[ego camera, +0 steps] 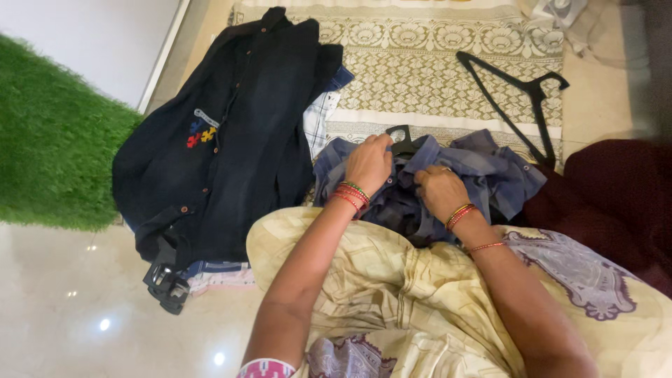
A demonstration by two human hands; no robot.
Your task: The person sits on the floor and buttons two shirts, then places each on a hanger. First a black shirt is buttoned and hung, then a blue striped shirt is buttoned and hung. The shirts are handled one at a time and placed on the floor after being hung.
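A strip of green artificial turf point(49, 133) borders the glossy tiled floor point(63, 301) at far left, where a dark navy shirt point(231, 133) with small coloured patches lies flat over a stack of hung garments, their black hanger hooks point(166, 285) poking out at the bottom. Seated on the floor in pale yellow patterned clothing, a person works at a crumpled blue-grey checked shirt point(483, 171) just in front of the knees. The left hand point(369, 164), fingers closed, grips the black hanger point(402, 140) set inside the shirt's collar; the right hand point(441, 190), fingers curled together, pinches the shirt's fabric. Beyond, a spare black hanger point(521, 98) rests on a cream patterned mat point(420, 63), with maroon cloth point(616, 189) at right.
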